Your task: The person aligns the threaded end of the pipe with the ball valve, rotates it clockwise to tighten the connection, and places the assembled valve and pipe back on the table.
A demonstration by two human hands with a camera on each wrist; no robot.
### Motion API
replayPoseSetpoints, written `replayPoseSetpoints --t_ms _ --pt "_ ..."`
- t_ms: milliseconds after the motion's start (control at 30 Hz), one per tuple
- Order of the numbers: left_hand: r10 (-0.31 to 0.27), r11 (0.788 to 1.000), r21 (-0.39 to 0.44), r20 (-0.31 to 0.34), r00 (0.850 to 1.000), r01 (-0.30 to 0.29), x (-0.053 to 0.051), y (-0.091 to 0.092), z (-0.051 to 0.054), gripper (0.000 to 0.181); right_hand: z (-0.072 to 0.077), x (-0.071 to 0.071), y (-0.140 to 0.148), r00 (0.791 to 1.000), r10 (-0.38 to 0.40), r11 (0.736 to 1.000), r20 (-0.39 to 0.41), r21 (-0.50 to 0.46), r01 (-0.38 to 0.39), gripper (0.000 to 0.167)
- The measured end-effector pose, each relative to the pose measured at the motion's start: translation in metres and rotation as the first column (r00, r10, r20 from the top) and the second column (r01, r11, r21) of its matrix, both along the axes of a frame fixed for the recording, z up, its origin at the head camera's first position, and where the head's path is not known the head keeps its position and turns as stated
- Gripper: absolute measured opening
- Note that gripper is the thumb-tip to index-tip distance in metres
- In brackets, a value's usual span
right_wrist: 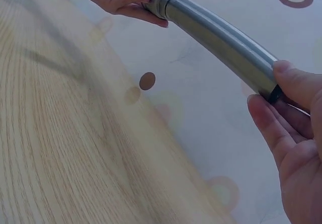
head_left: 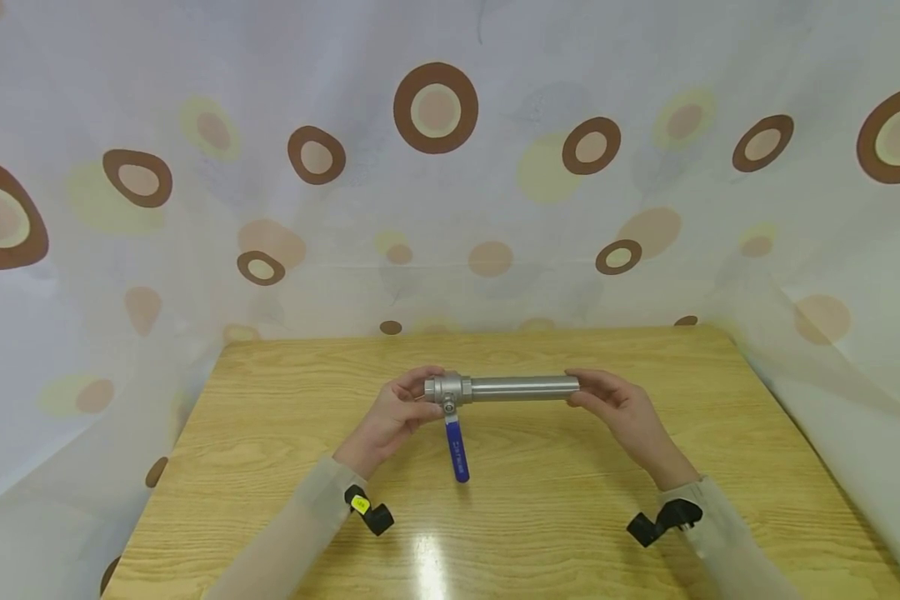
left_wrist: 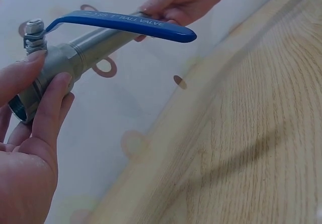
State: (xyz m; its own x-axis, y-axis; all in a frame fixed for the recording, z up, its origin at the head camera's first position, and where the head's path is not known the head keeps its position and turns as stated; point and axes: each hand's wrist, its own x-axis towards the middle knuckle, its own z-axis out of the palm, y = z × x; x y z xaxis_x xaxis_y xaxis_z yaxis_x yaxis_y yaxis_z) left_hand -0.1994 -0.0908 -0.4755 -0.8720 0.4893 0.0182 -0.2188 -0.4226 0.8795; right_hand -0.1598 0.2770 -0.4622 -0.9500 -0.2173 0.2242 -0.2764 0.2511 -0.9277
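A metal ball valve (head_left: pixel 450 388) with a long blue lever handle (head_left: pixel 457 450) is held above the table by my left hand (head_left: pixel 393 417), thumb and fingers around its body. In the left wrist view the valve body (left_wrist: pixel 58 65) has an open threaded end toward the palm, and the lever reads "BALL VALVE". A straight steel pipe (head_left: pixel 523 388) runs from the valve's other end. My right hand (head_left: pixel 626 417) pinches the pipe's free end between thumb and fingers. The right wrist view shows the pipe (right_wrist: pixel 221 40) meeting the valve; how far it is threaded in is hidden.
Below the hands lies a wood-grain table (head_left: pixel 540 517), catching the shadow of the parts. A white curtain (head_left: pixel 495 208) with brown and yellow circles stands behind the table and along both sides. Each wrist wears a small black camera mount (head_left: pixel 371 512).
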Motion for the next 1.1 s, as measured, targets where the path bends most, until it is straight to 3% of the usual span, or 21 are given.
replayPoseSetpoints --t_ms 233,467,667,900,1100 --pt "0.015 1.0 0.007 0.014 1.0 -0.015 0.0012 0.0003 0.002 0.066 0.0012 -0.0004 -0.001 0.999 0.042 0.998 0.017 -0.053 -0.041 0.048" --pt "0.011 1.0 0.0 0.01 1.0 -0.011 0.0037 0.0002 0.0041 0.066 0.0013 0.0011 0.0005 1.0 -0.006 1.0 0.024 0.007 0.006 0.042" --pt "0.021 1.0 -0.023 0.015 1.0 -0.02 0.0032 -0.0001 0.0048 0.064 0.0037 0.0008 -0.0004 0.999 0.028 0.999 0.021 -0.031 -0.027 0.048" --pt "0.008 1.0 -0.018 0.004 1.0 -0.008 0.0024 -0.0007 0.0022 0.064 0.0043 0.0002 -0.0013 1.0 0.014 1.0 0.018 -0.019 -0.014 0.039" --pt "0.012 1.0 -0.015 -0.005 1.0 -0.012 0.0027 -0.0009 0.0026 0.062 0.0065 -0.0005 -0.0007 0.999 0.023 1.0 0.036 -0.02 -0.022 0.042"
